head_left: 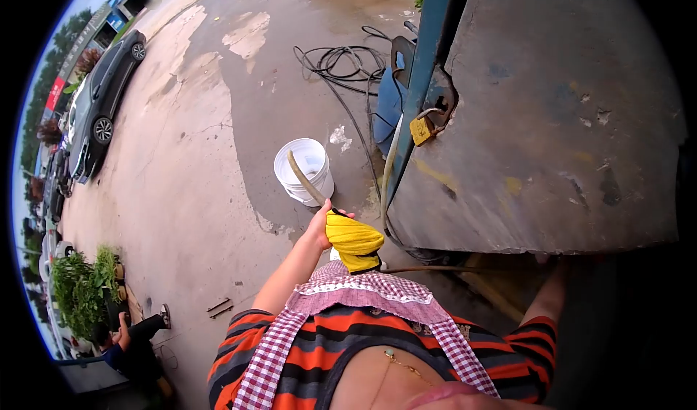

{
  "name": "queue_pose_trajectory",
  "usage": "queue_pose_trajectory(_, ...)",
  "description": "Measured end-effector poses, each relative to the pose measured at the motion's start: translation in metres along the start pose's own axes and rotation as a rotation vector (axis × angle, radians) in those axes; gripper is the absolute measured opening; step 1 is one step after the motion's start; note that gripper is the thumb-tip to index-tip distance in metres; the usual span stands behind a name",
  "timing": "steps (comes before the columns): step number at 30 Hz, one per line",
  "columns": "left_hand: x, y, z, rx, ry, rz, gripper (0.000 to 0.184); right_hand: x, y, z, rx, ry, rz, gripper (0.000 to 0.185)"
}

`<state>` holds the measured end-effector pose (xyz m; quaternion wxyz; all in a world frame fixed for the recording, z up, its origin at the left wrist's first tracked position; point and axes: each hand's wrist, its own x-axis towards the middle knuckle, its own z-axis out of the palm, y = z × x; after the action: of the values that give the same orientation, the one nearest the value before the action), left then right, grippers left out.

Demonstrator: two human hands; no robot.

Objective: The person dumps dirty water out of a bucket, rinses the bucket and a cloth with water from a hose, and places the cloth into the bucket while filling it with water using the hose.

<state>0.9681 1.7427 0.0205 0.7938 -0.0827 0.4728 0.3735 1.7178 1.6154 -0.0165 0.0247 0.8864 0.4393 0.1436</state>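
Note:
My left hand point(319, 227) is closed around a pale hose point(305, 179) and a folded yellow cloth point(354, 242) with dark edging. The hose's free end rises from my fingers and overlaps the rim of a white bucket point(284, 181) on the ground in front of me. To the right, my right forearm point(549, 294) reaches under the lower edge of a worn grey metal panel point(537, 156). That panel hides my right hand and whatever it touches. A yellow padlock point(421, 130) hangs at the panel's left edge.
A black hose point(341, 65) lies coiled beyond the bucket, near a blue rounded object point(390, 109) and a blue post point(428, 54). A dark car point(105, 109) stands far left. At lower left are a person point(134, 345) and green plants point(81, 287). Concrete ground point(181, 192) is partly wet.

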Motion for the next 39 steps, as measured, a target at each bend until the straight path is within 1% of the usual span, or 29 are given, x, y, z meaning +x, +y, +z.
queue_pose_trajectory(3, 0.001, -0.006, -0.002, -0.012, 0.006, -0.005, 0.051, -0.007, 0.012, 0.007, -0.059, 0.026, -0.06, 0.037)
queue_pose_trajectory(7, 0.004, -0.011, -0.003, -0.013, 0.018, 0.004, 0.05, -0.014, 0.033, 0.016, -0.188, 0.161, -0.278, 0.036)
queue_pose_trajectory(9, 0.007, -0.013, -0.001, -0.031, 0.031, 0.006, 0.05, -0.024, -0.019, -0.06, -0.267, -0.197, -0.192, 0.038)
queue_pose_trajectory(10, 0.008, -0.012, 0.0, -0.038, 0.042, 0.005, 0.05, -0.03, -0.037, -0.085, -0.306, -0.381, -0.146, 0.039)
queue_pose_trajectory(11, 0.009, -0.012, -0.001, -0.033, 0.016, 0.007, 0.051, -0.027, -0.023, -0.065, -0.339, -0.332, -0.172, 0.04)
queue_pose_trajectory(13, 0.005, -0.012, 0.007, -0.048, 0.045, 0.005, 0.052, -0.019, 0.025, 0.001, -0.407, -0.243, -0.233, 0.042)
queue_pose_trajectory(16, 0.005, -0.01, 0.011, -0.08, 0.073, 0.011, 0.052, -0.01, 0.06, 0.052, -0.319, 0.151, -0.375, 0.027)
queue_pose_trajectory(17, 0.007, -0.01, 0.008, -0.092, 0.078, 0.009, 0.051, -0.007, 0.059, 0.049, -0.265, 0.182, -0.362, 0.027)
queue_pose_trajectory(26, 0.016, -0.008, 0.002, -0.091, 0.092, -0.011, 0.051, -0.011, 0.042, 0.032, -0.098, 0.053, -0.178, 0.027)
queue_pose_trajectory(30, 0.021, -0.008, -0.002, -0.097, 0.086, -0.034, 0.051, -0.012, 0.038, 0.027, -0.078, 0.025, -0.143, 0.027)
queue_pose_trajectory(33, 0.022, -0.008, 0.001, -0.116, 0.123, -0.046, 0.052, -0.021, 0.037, 0.022, -0.067, 0.009, -0.123, 0.027)
queue_pose_trajectory(39, 0.023, -0.004, 0.001, -0.123, 0.083, -0.062, 0.051, -0.027, 0.041, 0.015, -0.062, -0.001, -0.107, 0.028)
